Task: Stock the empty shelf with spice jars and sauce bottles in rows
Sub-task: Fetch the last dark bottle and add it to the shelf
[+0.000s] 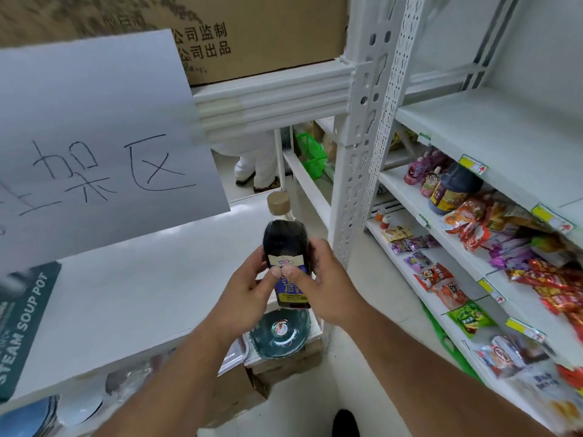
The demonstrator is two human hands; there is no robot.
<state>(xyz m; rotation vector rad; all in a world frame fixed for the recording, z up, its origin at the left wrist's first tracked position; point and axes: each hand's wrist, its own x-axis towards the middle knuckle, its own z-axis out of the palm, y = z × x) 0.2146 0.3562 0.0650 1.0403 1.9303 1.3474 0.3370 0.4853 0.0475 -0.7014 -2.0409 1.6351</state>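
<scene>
I see one dark glass sauce bottle with a gold cap [285, 247] held upright, my left hand [244, 298] and right hand [328, 287] both grasping it beside one bare white shelf [126, 279].

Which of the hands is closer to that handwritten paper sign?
Left. The left hand grips the bottle on the side toward the sign, below and right of it; the right hand grips the bottle's far side.

One head-worn view looks forward and down, close over both hands; white shelf [132, 279] left; stocked shelves [473, 247] right.
</scene>
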